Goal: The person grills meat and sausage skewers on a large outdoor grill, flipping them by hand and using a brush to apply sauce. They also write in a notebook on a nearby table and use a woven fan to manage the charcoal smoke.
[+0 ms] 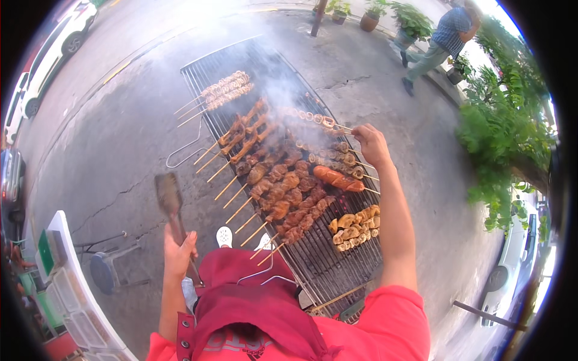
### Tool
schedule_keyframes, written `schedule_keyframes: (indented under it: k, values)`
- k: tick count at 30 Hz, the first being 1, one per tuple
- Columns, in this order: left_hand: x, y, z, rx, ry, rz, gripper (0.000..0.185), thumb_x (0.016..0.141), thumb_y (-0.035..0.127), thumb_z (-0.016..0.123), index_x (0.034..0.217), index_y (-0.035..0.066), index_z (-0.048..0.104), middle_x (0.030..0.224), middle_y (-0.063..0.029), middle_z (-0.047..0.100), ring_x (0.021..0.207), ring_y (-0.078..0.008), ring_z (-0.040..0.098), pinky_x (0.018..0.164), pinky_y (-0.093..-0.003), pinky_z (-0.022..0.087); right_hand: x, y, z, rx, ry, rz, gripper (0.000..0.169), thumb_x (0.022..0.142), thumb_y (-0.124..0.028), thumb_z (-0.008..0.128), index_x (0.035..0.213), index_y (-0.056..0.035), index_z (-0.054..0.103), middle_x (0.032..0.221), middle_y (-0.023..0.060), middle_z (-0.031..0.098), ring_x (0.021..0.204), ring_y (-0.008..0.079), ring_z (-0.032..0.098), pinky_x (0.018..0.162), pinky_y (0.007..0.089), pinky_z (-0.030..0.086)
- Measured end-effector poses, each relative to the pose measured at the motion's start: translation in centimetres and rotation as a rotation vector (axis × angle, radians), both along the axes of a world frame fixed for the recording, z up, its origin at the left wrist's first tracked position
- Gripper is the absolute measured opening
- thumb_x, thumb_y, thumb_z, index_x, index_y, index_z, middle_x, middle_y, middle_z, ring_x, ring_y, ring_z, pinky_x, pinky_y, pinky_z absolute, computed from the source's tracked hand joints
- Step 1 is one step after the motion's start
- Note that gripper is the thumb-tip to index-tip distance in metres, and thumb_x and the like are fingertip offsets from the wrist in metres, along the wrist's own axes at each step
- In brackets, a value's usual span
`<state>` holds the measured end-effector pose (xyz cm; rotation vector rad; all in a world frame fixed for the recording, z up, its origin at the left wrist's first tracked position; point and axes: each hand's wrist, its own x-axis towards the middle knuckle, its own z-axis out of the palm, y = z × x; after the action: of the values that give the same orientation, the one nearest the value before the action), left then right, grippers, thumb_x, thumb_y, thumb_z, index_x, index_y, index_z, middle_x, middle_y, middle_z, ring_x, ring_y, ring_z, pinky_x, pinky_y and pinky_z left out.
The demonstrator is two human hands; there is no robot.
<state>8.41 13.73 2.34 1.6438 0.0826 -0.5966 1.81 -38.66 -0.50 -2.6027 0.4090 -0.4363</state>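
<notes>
My left hand grips a long-handled tool with a flat, dark head, probably a basting brush, raised beside the charcoal grill. Motion blurs its head. At the grill's far right edge, my right hand pinches the stick end of a skewer of ring-shaped pieces. Below that hand lie more ring skewers and a scored red sausage on a stick. Browned meat skewers fill the grill's middle, their sticks pointing left. Smoke partly hides the upper skewers.
Pale coiled skewers lie at the grill's far end, yellowish ones nearer me. Wire handles jut from its left side. A blue stool and a table with clear containers stand left. A person walks near potted plants.
</notes>
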Motion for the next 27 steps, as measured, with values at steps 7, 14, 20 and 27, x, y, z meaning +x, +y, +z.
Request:
schedule_keyframes:
  k: [7,14,20,27]
  values:
    - [0.2,-11.1,3.2,-0.399,0.152,-0.371,0.042,0.094,0.024,0.054,0.128,0.011,0.034,0.082,-0.0025,0.053,0.060,-0.0066,0.053,0.047,-0.0210,0.046,-2.0,4.8,3.2,0.231,-0.073,-0.089,0.013,0.079,-0.001,0.061,0.091,-0.0021,0.064,0.087,0.0115,0.065,0.080,0.0245,0.063,0.072,0.0334,0.049]
    - [-2.2,-15.9,0.8,-0.464,0.174,-0.365,0.032,0.091,0.021,0.058,0.114,0.008,0.040,0.079,-0.0029,0.054,0.057,-0.0072,0.053,0.045,-0.0203,0.045,-3.6,11.6,5.4,0.714,0.169,-0.321,0.014,0.083,-0.004,0.062,0.096,0.0003,0.064,0.083,0.0068,0.066,0.072,0.0145,0.061,0.058,0.0267,0.050]
    - [-2.0,-13.7,0.3,-0.385,0.142,-0.292,0.039,0.087,0.022,0.065,0.114,0.003,0.043,0.078,-0.0040,0.054,0.055,-0.0070,0.053,0.045,-0.0198,0.043,-2.9,7.6,3.4,0.239,-0.097,-0.173,0.014,0.078,-0.001,0.062,0.092,-0.0015,0.064,0.087,0.0129,0.065,0.082,0.0258,0.063,0.075,0.0344,0.048]
    - [-1.4,-8.5,-0.8,-0.235,0.100,-0.166,0.039,0.087,0.020,0.064,0.115,0.003,0.043,0.076,-0.0035,0.054,0.053,-0.0069,0.052,0.043,-0.0192,0.044,-0.7,0.0,-1.4,0.160,0.062,-0.061,0.014,0.076,-0.001,0.062,0.089,-0.0062,0.065,0.089,0.0120,0.063,0.091,0.0314,0.059,0.077,0.0382,0.047]
